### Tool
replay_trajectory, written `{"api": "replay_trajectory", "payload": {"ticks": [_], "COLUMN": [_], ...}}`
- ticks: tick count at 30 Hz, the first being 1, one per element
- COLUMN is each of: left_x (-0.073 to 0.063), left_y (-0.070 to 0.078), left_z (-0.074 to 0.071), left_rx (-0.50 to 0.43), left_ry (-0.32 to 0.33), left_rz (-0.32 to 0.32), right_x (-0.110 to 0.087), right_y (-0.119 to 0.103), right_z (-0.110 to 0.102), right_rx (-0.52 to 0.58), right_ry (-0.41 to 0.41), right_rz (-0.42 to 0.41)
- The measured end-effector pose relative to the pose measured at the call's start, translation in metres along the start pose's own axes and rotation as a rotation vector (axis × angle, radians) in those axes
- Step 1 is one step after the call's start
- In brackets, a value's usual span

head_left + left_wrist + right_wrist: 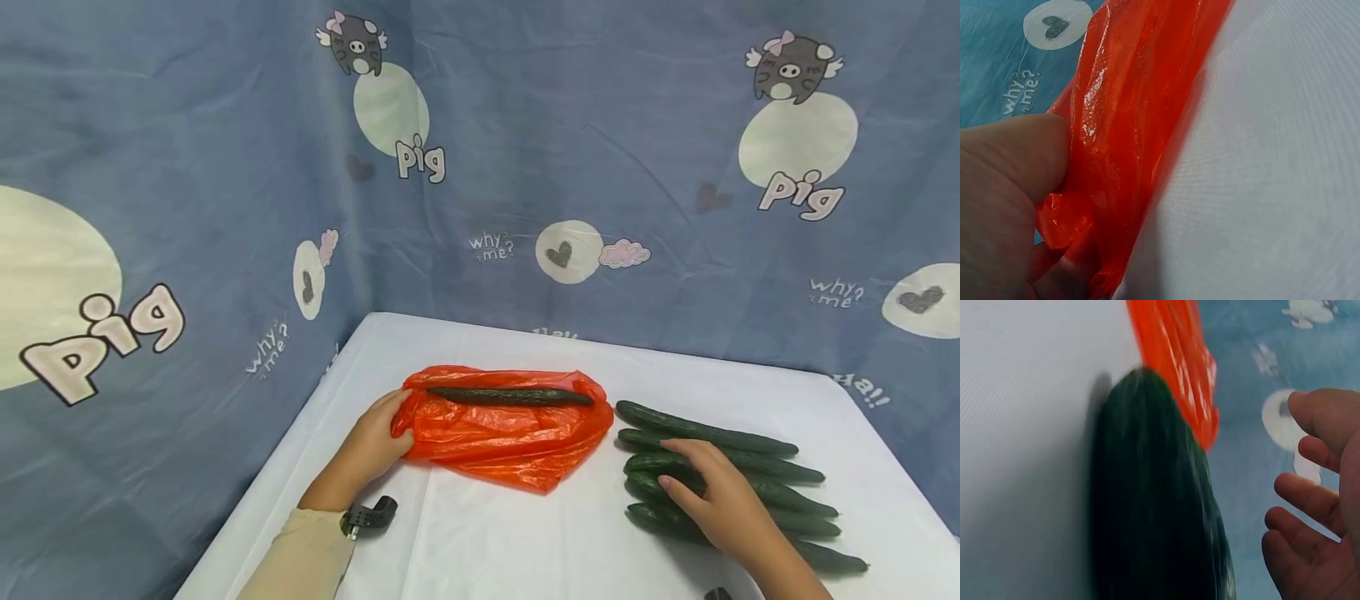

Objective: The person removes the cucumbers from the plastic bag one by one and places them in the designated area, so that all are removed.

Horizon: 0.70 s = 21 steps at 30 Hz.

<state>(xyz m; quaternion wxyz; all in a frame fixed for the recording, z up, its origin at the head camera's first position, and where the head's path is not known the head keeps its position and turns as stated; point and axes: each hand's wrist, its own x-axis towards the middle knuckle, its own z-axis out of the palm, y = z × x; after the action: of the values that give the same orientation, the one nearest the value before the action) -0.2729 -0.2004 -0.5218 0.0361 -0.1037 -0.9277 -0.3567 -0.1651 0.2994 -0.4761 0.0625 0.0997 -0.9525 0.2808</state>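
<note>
A red plastic bag (480, 437) lies crumpled on the white-covered table, with one dark green cucumber (510, 397) lengthwise in its opening. My left hand (372, 442) grips the bag's left end; in the left wrist view the thumb (1029, 150) presses on the red film, while the fingers beneath are partly hidden. Several more cucumbers (813, 500) lie side by side to the right of the bag. Above them hovers my right hand (723, 500), its fingers spread and loosely bent, holding nothing. The right wrist view shows a gap between these fingers and the nearest cucumber (1147, 487).
A white cloth (517, 542) covers the table. Blue fabric (480, 167) printed with pigs and hearts hangs behind the table and along its left side. A black strap device (369, 517) sits on the left wrist.
</note>
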Motion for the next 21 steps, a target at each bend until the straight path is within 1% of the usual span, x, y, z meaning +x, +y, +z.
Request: {"api": "replay_trajectory", "payload": {"ticks": [8,10,13,17,21], "left_x": [0.002,0.001,0.001,0.001,0.002], "left_y": [0.001,0.001,0.002,0.001,0.0], "left_z": [-0.001,-0.001,-0.002,-0.002,-0.001], "left_rx": [0.0,0.003,0.006,0.007,0.013], "left_ry": [-0.015,-0.011,-0.003,-0.002,-0.008], "left_rz": [-0.007,-0.003,0.002,0.003,-0.002], "right_x": [0.038,0.048,0.063,0.08,0.094], "right_y": [-0.023,-0.029,-0.037,-0.047,-0.056], "right_z": [0.023,0.025,0.026,0.026,0.028], "right_rx": [0.023,0.052,0.122,0.205,0.239], "right_ry": [-0.029,-0.049,-0.109,-0.19,-0.22], "right_rz": [-0.097,-0.126,-0.159,-0.152,-0.137]}}
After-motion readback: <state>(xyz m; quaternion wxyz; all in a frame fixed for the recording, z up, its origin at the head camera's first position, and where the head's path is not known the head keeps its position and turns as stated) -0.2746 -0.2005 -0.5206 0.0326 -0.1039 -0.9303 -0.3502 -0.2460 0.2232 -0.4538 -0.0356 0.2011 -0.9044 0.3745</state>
